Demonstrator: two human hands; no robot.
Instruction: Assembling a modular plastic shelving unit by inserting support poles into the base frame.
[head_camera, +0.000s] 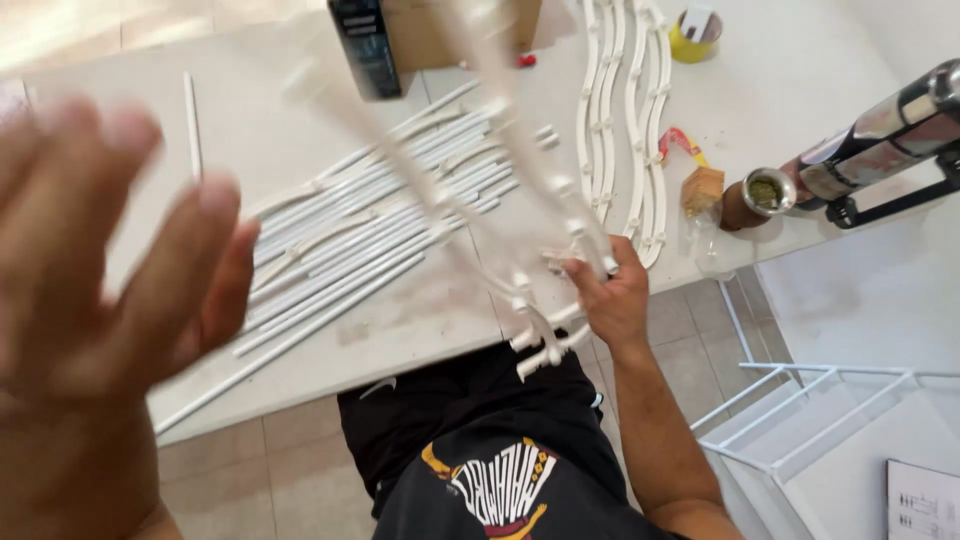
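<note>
floor: beige tiles (300, 470) | furniture: white table (270, 130) (daylit) | right: white wire rack (800, 410)

The person wore black shorts (450, 410) and, nearer the camera, a black top (500, 500) printed with a white, gold and dark-red emblem across the front. Both arms were bare, with no sleeves, watch, rings or gloves to be seen on the left hand (110, 290), which showed large and blurred at the near left, or on the right hand (610, 300), which showed sharper and smaller toward the middle. A small pale mark sat on the left side of the shorts, near the hem.
</note>
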